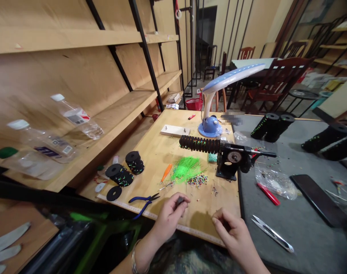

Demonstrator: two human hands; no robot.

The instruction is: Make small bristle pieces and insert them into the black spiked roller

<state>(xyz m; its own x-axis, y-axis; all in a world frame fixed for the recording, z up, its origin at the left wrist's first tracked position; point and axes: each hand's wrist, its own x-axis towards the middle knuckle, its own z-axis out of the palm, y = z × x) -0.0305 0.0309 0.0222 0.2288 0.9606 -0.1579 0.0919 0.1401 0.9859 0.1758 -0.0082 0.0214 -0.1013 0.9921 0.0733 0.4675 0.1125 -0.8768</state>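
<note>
My left hand (171,215), a bracelet at its wrist, is closed over the front of the wooden table. A small dark grey piece (179,200) shows between its thumb and fingers; its kind is unclear. To the right, apart from it, my right hand (232,230) has thumb and forefinger pinched together, and anything in them is too small to make out. Beyond the hands lie bright green strands (187,169), a heap of small coloured beads (197,180) and an orange-handled tool (166,173). Blue-handled pliers (143,201) rest left of my left hand.
A black clamp device (233,158) holds a ridged black roll (200,144). Behind stands a blue lamp (209,125). Black spools (135,161) sit at left. On the grey mat are thread snips (273,234), a phone (318,198) and a red pen-like item (268,194). Shelves line the left.
</note>
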